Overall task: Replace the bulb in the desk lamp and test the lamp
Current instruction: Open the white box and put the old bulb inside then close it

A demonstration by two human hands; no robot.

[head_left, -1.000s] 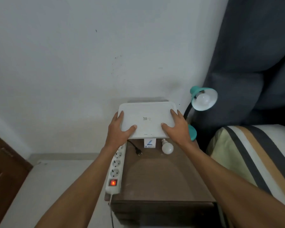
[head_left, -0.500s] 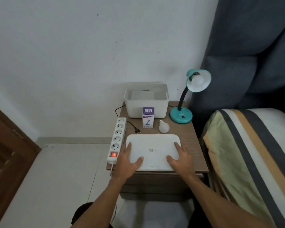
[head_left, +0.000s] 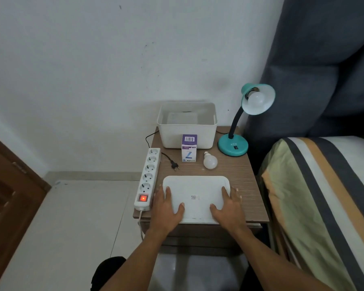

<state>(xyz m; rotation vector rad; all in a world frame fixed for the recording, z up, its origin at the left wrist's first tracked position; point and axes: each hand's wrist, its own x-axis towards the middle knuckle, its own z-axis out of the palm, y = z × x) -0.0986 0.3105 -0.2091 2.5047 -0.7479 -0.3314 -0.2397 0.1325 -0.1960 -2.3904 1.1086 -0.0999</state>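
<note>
A teal desk lamp [head_left: 233, 146] stands at the back right of the wooden nightstand [head_left: 240, 171], with a white bulb [head_left: 256, 100] in its shade, unlit. A loose white bulb [head_left: 210, 161] lies beside a purple-and-white bulb box [head_left: 189, 148]. The lamp's black plug [head_left: 174, 165] lies unplugged next to a white power strip [head_left: 148, 177] whose red switch glows. A white lid [head_left: 195, 196] lies flat at the front of the nightstand. My left hand [head_left: 166, 207] grips its left edge and my right hand [head_left: 227, 206] its right edge.
An open white storage bin [head_left: 187, 134] stands at the back against the wall. A striped bed [head_left: 324, 196] lies to the right, a dark curtain [head_left: 324, 59] hangs behind the lamp, and a brown door [head_left: 6, 196] is at the left.
Both hands lifted the lid off the bin, brought it toward me and laid it flat on the front of the nightstand. The bin now stands open.
</note>
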